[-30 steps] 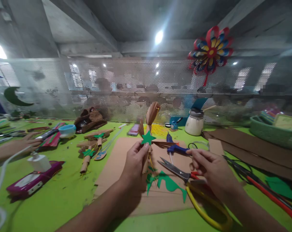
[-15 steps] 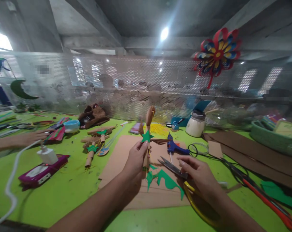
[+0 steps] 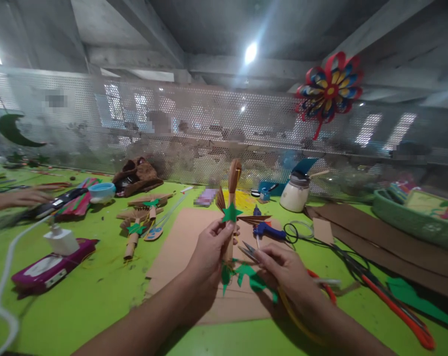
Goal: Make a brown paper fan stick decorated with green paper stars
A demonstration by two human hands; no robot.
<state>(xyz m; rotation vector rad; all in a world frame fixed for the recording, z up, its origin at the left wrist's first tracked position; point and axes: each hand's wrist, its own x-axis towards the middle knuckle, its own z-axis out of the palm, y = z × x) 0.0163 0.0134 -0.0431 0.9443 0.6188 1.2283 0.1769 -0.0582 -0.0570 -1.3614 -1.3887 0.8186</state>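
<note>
With our left hand (image 3: 211,244) we pinch a green-starred brown paper figure (image 3: 232,212) upright above the flat tan cardboard sheet (image 3: 183,235). Our right hand (image 3: 287,272), fingers drawn together, partly covers yellow-handled metal scissors (image 3: 248,250); we cannot tell whether it grips them.

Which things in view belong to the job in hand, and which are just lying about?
Seemingly part of the job:
brown paper figure, in the left hand
green star, at the left thumb
scissors, at the right hand
green scraps
glue gun, perhaps

Apparently just lying about:
purple power strip
blue bowl
white jar
green basket
</note>
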